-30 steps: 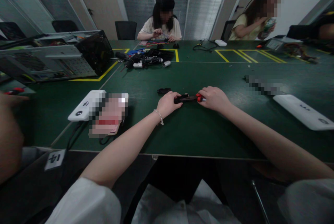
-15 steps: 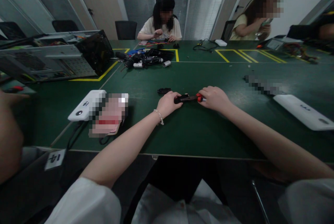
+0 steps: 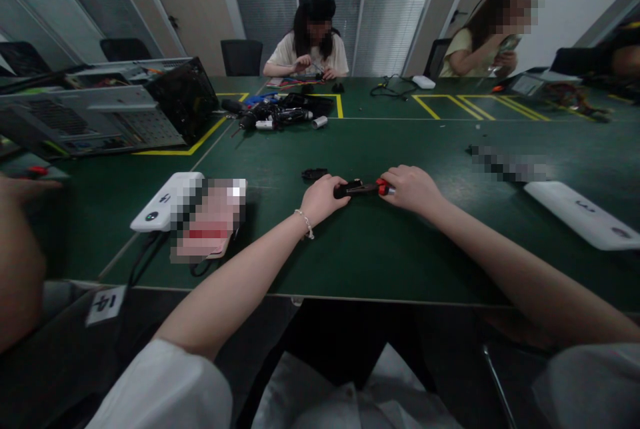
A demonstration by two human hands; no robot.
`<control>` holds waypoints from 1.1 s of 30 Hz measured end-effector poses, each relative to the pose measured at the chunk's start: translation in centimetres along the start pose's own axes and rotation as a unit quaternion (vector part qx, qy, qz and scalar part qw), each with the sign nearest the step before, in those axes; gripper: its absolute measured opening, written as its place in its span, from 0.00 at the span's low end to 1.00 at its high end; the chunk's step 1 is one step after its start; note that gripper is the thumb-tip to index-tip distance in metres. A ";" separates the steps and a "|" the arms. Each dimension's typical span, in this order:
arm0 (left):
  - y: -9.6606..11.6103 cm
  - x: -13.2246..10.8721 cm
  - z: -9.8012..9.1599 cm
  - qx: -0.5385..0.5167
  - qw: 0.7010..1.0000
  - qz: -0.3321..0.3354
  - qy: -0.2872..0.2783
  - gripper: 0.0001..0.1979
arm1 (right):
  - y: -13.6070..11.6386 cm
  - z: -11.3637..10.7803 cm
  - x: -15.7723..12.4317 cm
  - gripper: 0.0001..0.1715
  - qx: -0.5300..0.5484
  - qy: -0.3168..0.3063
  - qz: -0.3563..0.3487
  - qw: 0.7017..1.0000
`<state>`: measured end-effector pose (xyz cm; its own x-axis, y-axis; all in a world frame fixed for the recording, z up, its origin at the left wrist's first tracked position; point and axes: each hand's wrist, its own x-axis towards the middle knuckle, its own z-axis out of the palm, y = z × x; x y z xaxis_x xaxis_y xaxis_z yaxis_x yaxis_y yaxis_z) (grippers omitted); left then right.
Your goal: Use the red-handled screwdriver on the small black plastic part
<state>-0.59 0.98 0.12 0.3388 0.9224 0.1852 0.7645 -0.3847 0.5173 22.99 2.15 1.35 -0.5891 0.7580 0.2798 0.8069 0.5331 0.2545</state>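
Over the green table, my left hand (image 3: 321,202) pinches a small black plastic part (image 3: 344,189). From the right, my right hand (image 3: 414,189) is closed around the red handles of dark-jawed pliers (image 3: 371,188). The jaws reach to the black part and seem to touch it; their exact bite is too small to make out. Just behind my left hand lies another small black piece (image 3: 314,174), flat on the table.
A white power bank (image 3: 167,202) and a phone (image 3: 213,219) lie at left, another power bank (image 3: 583,214) at right. Further back are a computer case (image 3: 95,115) and a heap of black cables and parts (image 3: 280,112). Co-workers sit opposite and at left.
My hands, the pliers and the black part hold almost the same position. Across the table at right, a person's hand with a phone has shifted slightly.
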 end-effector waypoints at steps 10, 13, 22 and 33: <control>0.0 0.0 0.1 0.008 1.000 0.006 0.003 0.16 | 0.3 0.6 0.0 0.16 -0.004 0.003 0.004 1.000; 0.0 0.0 0.0 0.006 1.000 0.006 0.004 0.16 | 0.3 0.6 0.0 0.16 -0.003 0.004 0.003 1.000; 0.0 0.0 0.0 0.004 1.000 0.005 -0.001 0.16 | 0.2 0.2 0.0 0.17 -0.017 0.012 -0.005 1.000; -0.1 -0.1 -0.1 0.000 1.000 0.009 0.000 0.16 | 0.4 0.2 -0.1 0.17 0.000 0.020 0.002 1.000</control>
<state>-0.69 0.94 0.14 0.3536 0.9150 0.1943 0.7580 -0.4020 0.5137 23.33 2.37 1.21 -0.5866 0.7445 0.3187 0.8096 0.5294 0.2535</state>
